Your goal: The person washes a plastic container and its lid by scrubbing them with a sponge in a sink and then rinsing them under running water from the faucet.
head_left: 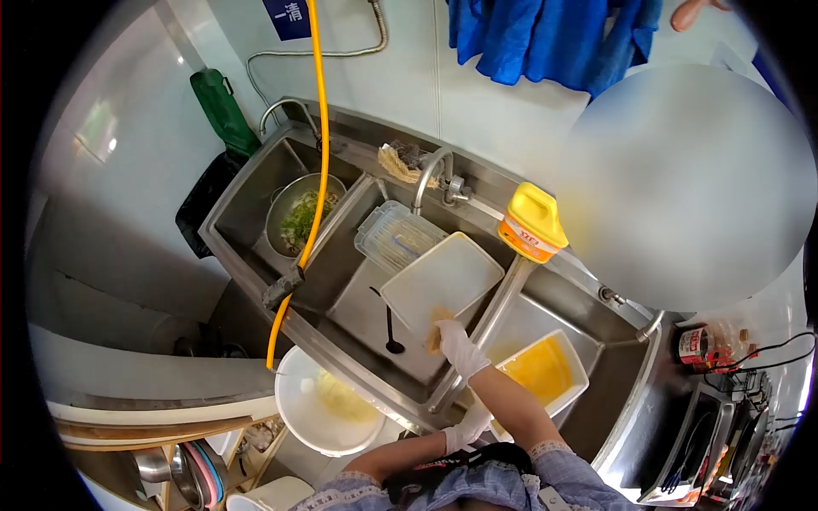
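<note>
Pressing a tan scrubber (pixel 436 330) to the near edge of a pale rectangular tub (pixel 443 281), the gloved right hand (pixel 463 351) has its fingers closed on the scrubber. This tub sits tilted in the middle basin (pixel 354 311) of a three-part metal sink. The left hand (pixel 469 428), also gloved, is low at the front edge of the sink, near the corner of a white container (pixel 582 381) with yellow-orange liquid; whether its fingers grasp anything, I cannot tell.

Behind the tub and beside it lies a clear plastic box (pixel 396 234), and a black ladle (pixel 389 328) lies on the basin floor to the left. The left basin (pixel 247 213) holds a round metal pot (pixel 274 230) with chopped greens in it, while the white container is in the right basin (pixel 618 362). A yellow jug (pixel 535 223) stands at the back, by the divider between the middle and right basins. A yellow hose (pixel 321 111) hangs down across the sink, and a white bucket (pixel 294 409) with pale yellow contents is just in front.
</note>
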A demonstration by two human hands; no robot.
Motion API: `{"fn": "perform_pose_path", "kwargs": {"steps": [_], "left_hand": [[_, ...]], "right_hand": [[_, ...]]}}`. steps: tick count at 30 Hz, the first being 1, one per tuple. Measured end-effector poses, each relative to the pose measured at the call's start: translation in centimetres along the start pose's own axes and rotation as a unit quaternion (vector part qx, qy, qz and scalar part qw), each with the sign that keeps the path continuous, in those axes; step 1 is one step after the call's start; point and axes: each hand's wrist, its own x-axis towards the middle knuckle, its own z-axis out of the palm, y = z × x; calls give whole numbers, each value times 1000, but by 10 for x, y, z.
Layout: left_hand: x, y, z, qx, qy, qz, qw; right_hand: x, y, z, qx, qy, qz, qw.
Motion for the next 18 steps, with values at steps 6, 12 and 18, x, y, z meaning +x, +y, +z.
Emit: {"fn": "perform_pose_path", "kwargs": {"steps": [6, 12, 18], "left_hand": [[-42, 60, 14, -77, -52, 37, 995], [33, -22, -17, 294, -109, 525, 791], [18, -18, -24, 233, -25, 39, 971]], "right_hand": [[34, 16, 40, 127, -118, 44, 984], [30, -29, 54, 167, -110, -13, 980], [22, -52, 23, 127, -82, -53, 987]]}}
